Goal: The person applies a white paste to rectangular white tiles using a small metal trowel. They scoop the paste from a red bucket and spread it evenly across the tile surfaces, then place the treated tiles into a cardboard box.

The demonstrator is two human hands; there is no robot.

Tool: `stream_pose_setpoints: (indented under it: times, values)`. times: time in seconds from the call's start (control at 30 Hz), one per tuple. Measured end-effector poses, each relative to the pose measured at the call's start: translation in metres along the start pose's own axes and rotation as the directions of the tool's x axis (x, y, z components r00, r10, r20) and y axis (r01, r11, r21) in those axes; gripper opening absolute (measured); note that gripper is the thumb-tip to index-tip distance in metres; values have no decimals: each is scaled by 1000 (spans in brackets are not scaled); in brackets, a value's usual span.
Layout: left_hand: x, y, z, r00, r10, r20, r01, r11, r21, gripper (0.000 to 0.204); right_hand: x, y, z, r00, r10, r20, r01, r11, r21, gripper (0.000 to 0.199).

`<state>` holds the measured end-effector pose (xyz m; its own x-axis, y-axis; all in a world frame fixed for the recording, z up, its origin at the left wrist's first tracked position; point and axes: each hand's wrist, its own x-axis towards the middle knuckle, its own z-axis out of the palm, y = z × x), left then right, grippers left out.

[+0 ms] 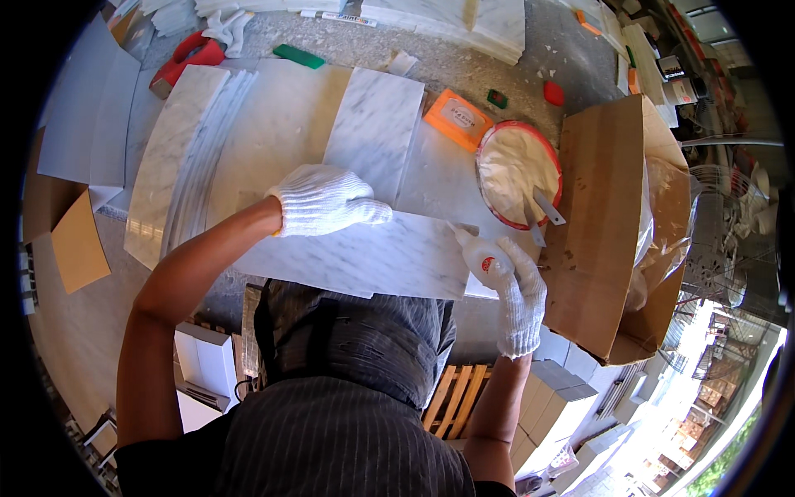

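Marble slab (373, 253), bottle (480, 257) half hidden in right hand (520, 290)

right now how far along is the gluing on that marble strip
Looks early. Done: marble tiles are laid out and a red-rimmed tub of white paste stands ready with tools in it. In hand: the left hand steadies the marble strip while the right hand holds a glue bottle at its right end. No glue line visible on it yet.

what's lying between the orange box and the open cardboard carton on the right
In the head view, a round red-rimmed tub of white paste lies between the orange box and the cardboard carton, with two scrapers resting in it.
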<state>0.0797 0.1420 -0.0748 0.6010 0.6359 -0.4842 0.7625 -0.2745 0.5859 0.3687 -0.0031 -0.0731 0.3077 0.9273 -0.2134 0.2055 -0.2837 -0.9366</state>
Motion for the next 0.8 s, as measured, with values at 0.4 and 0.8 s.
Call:
stream_pose_setpoints:
  times: [0.4,0.8]
  values:
    - [1,1,-3,999,-29,34,29,999,15,51,4,-6,3,1000,10,29,-9,999,-40,45]
    - [1,-1,-1,1000,12,6,-12,1000,12,57,4,-5,2,1000,-9,26,10,998,-64,44]
